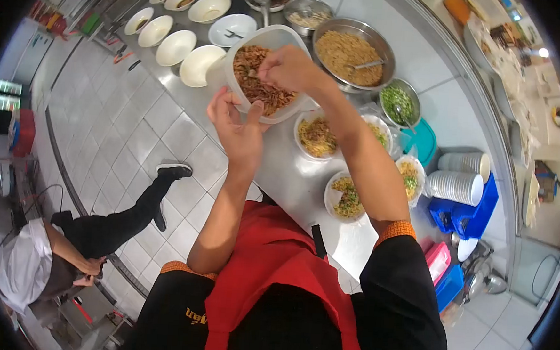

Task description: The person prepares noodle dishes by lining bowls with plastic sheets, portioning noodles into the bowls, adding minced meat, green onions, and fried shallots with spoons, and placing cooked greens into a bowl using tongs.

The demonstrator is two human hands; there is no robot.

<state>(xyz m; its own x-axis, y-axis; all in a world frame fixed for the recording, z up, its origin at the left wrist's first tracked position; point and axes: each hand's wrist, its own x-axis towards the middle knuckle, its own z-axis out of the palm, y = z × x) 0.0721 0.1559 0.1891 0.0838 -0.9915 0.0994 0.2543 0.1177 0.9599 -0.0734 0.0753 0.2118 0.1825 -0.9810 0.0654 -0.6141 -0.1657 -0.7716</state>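
My left hand [237, 124] holds a translucent plastic tub [219, 75] by its near side, thumb over the rim. Brown shredded food [275, 102] fills the tub, which is tilted toward me. Inside it, my right hand [286, 67] has its fingers pinched together at the food; what they grip is too small to make out. Just below the tub on the steel counter [286, 175] stands a bowl of noodles with brown topping [317, 137]. Other noodle bowls [345, 197] sit nearby, partly behind my right forearm.
Several cream bowls [175, 48] line the far left counter. Metal bowls hold brown crumbs [345, 47] and chopped greens [396, 102]. Stacked white bowls [455, 187] stand in a blue basket [476, 209] on the right. A person [51, 251] is at the lower left.
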